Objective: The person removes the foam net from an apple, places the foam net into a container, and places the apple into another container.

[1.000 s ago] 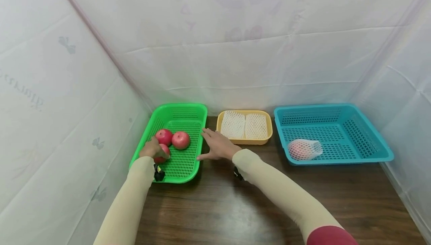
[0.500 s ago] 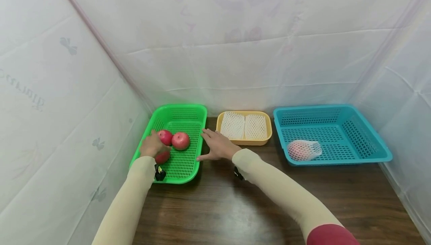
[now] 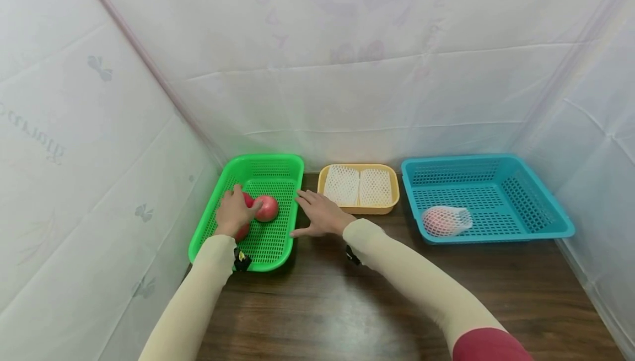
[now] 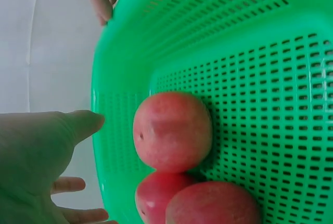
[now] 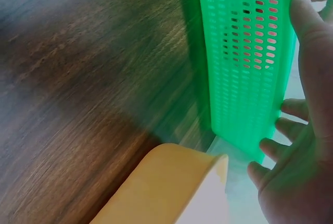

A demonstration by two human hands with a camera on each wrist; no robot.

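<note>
Three round red fruits lie together in a green perforated basket (image 3: 268,157). The right-hand fruit (image 3: 268,208) shows whole, while the other two are partly covered by my left hand (image 3: 233,212). That hand is over the fruits with its fingers spread and nothing in it. In the left wrist view, its thumb points toward the upper fruit (image 4: 173,130) with a gap between. My right hand (image 3: 319,215) lies at the basket's right side with straight fingers. In the right wrist view, its fingertips (image 5: 268,146) are at the green rim and seem to touch it.
A small yellow basket (image 3: 358,209) with white foam nets (image 3: 342,184) stands right of the green basket. Farther right, a blue basket (image 3: 496,237) holds one red fruit in a white foam net (image 3: 441,221). White sheeting (image 3: 317,102) hangs behind and at both sides.
My left hand has moved forward and slightly right from the near fruit, and its fingers have spread. My right hand has stayed at the basket's rim.
</note>
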